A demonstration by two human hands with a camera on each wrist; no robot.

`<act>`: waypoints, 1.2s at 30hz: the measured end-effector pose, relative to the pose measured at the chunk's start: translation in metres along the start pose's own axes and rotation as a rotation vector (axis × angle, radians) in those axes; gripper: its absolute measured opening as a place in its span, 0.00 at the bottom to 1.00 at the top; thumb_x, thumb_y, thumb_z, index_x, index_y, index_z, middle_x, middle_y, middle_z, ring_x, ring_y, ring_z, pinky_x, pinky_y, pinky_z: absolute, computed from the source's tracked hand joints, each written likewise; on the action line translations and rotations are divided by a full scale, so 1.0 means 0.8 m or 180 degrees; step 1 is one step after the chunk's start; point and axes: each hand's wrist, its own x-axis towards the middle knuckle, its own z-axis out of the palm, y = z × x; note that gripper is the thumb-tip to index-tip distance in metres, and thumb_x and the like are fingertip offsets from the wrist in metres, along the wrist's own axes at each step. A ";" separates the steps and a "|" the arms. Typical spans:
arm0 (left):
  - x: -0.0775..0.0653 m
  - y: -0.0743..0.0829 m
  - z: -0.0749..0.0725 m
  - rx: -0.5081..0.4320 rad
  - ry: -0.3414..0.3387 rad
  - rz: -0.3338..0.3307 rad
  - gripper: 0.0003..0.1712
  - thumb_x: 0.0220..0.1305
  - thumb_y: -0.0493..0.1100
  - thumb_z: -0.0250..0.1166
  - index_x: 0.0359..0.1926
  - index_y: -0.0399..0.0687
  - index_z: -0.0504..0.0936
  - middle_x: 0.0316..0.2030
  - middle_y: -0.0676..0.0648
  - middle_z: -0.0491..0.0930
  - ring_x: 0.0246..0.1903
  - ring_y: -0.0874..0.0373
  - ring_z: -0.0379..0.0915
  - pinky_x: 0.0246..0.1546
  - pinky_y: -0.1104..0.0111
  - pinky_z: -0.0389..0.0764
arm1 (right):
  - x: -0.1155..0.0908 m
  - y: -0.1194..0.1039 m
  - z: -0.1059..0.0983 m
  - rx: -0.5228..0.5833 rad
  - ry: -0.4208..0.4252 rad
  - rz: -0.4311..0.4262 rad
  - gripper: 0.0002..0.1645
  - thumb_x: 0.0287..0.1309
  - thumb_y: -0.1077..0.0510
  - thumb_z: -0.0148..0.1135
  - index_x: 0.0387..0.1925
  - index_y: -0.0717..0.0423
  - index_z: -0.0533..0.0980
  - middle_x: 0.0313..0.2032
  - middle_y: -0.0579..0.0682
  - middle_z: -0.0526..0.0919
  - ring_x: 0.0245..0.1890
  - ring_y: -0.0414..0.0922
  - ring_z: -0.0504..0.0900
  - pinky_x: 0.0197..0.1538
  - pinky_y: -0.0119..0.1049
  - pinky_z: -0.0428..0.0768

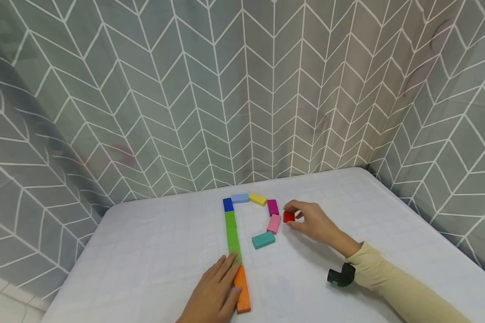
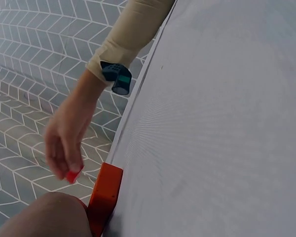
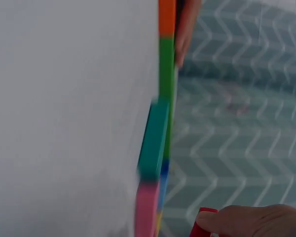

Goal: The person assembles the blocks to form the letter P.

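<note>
The right hand (image 2: 64,140) reaches over the white tabletop (image 2: 222,123), its fingers (image 2: 71,163) pinching a small red block (image 2: 72,175). A beige sleeve (image 2: 128,34) covers the forearm, with a dark wrist camera (image 2: 117,78) strapped at the cuff. An orange block (image 2: 104,195) lies on the tabletop near the red block. The left hand (image 2: 44,217) touches the orange block at the lower edge; its fingers are hidden.

In the head view, the left hand (image 1: 214,291) is cut off at the bottom edge, and the near part of the green block (image 1: 232,237) is covered by its fingers. The right wrist view is blurred; the red block (image 3: 201,224) and the pink block (image 3: 147,210) are cropped at its bottom edge. In the left wrist view, the orange block (image 2: 104,195) is partly hidden at lower left.
</note>
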 end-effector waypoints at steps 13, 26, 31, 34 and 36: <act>0.004 0.007 -0.004 -0.0033 -0.0118 -0.0052 0.39 0.81 0.67 0.42 0.80 0.50 0.64 0.80 0.52 0.55 0.76 0.46 0.54 0.72 0.46 0.61 | 0.030 -0.080 0.082 -0.0032 -0.0649 -0.0574 0.22 0.60 0.65 0.75 0.56 0.63 0.80 0.48 0.51 0.85 0.48 0.47 0.81 0.55 0.38 0.82; 0.000 -0.003 -0.009 -0.0488 0.0170 -0.0135 0.38 0.82 0.63 0.47 0.82 0.52 0.58 0.82 0.53 0.48 0.79 0.43 0.44 0.71 0.38 0.57 | 0.022 -0.068 0.074 0.0066 -0.0669 -0.0608 0.23 0.65 0.61 0.72 0.60 0.60 0.79 0.56 0.52 0.83 0.55 0.50 0.80 0.61 0.44 0.80; -0.008 -0.030 -0.049 0.0155 0.1037 -0.0319 0.41 0.79 0.56 0.56 0.84 0.54 0.52 0.83 0.50 0.39 0.80 0.41 0.28 0.76 0.45 0.39 | 0.008 -0.029 0.034 -0.0273 0.0042 -0.0502 0.27 0.65 0.60 0.71 0.64 0.63 0.77 0.64 0.60 0.78 0.62 0.59 0.75 0.64 0.58 0.76; -0.013 -0.058 -0.081 0.0511 0.1457 -0.0484 0.44 0.75 0.56 0.60 0.83 0.50 0.54 0.83 0.43 0.37 0.79 0.38 0.20 0.76 0.46 0.27 | -0.002 -0.001 0.007 -0.0878 0.0355 -0.0166 0.35 0.65 0.54 0.72 0.69 0.63 0.73 0.71 0.65 0.69 0.69 0.66 0.66 0.66 0.68 0.68; -0.016 -0.074 -0.098 0.0637 0.1631 -0.0611 0.46 0.73 0.57 0.61 0.83 0.50 0.54 0.83 0.41 0.35 0.78 0.36 0.16 0.74 0.42 0.24 | -0.009 0.016 -0.011 -0.1250 0.0452 0.0117 0.41 0.65 0.48 0.71 0.73 0.62 0.70 0.75 0.68 0.62 0.72 0.71 0.60 0.67 0.73 0.61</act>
